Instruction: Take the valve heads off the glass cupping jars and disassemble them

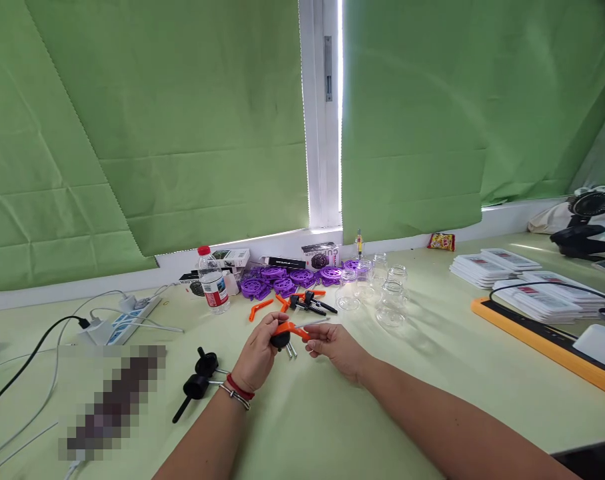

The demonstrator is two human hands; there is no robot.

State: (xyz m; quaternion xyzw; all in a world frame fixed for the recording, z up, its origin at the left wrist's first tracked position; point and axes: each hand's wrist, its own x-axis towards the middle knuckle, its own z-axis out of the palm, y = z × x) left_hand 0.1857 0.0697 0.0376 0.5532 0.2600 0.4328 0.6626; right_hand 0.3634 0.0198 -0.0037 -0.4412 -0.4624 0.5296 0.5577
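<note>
My left hand (257, 353) is closed around a black round plastic part (280, 341) with thin metal rods sticking out below it. An orange bent plastic piece (288, 327) lies across the black part. My right hand (338, 348) pinches the right end of that orange piece between thumb and fingers. Left of my hands, two black plastic parts with metal rods (196, 387) rest on the table. Beyond my hands are loose orange pieces (260, 309) and several black handled parts (313, 304). A thin metal shaft shows behind the orange piece; its far end is hidden.
Purple plastic parts (285, 283) are heaped near the wall, beside a red-capped bottle (214, 283). Clear glass jars (392, 301) stand right of them. A power strip (133, 323) with cables lies left. White flat stacks (532, 300) and an orange-edged board (547, 350) lie right.
</note>
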